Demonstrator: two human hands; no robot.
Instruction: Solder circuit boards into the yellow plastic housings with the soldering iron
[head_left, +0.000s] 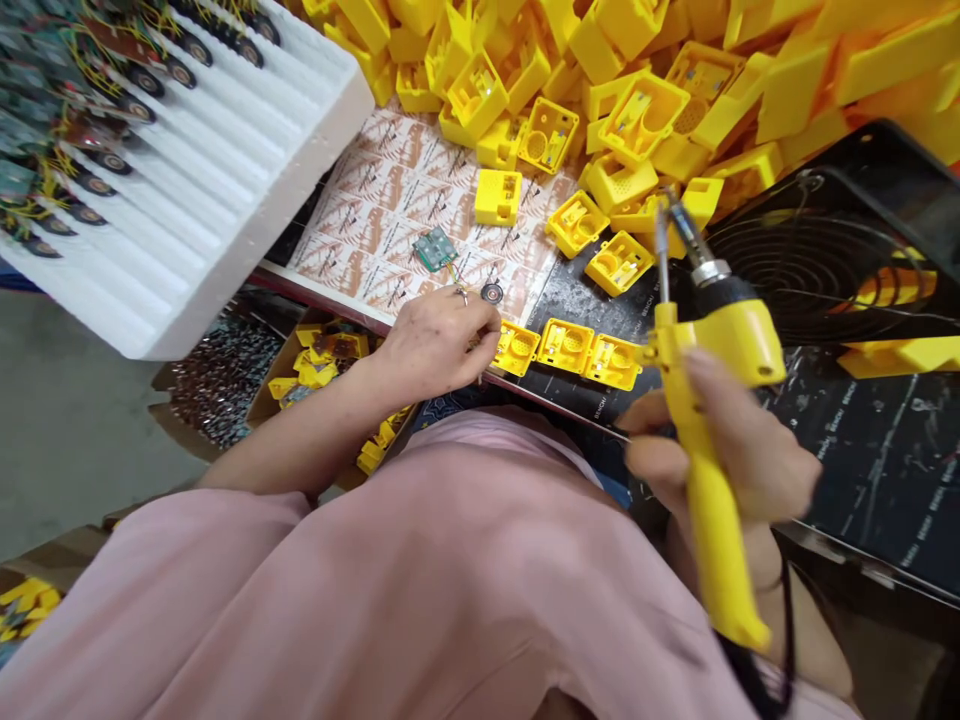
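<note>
My right hand (727, 450) is wrapped round the grip of a yellow soldering iron (709, 400), its metal tip pointing up and away over the bench. My left hand (435, 340) rests at the bench's near edge, fingers curled, beside a small round black speaker (492, 293) wired to a green circuit board (435, 247). A row of three open yellow plastic housings (566, 347) lies just right of that hand. What the left fingers pinch, if anything, is hidden.
A big heap of yellow housings (637, 90) fills the back of the bench. A white foam tray (217, 170) holding wired boards and speakers stands at the left. A black fan (817, 260) sits at the right. Boxes of parts (225, 370) stand below the bench.
</note>
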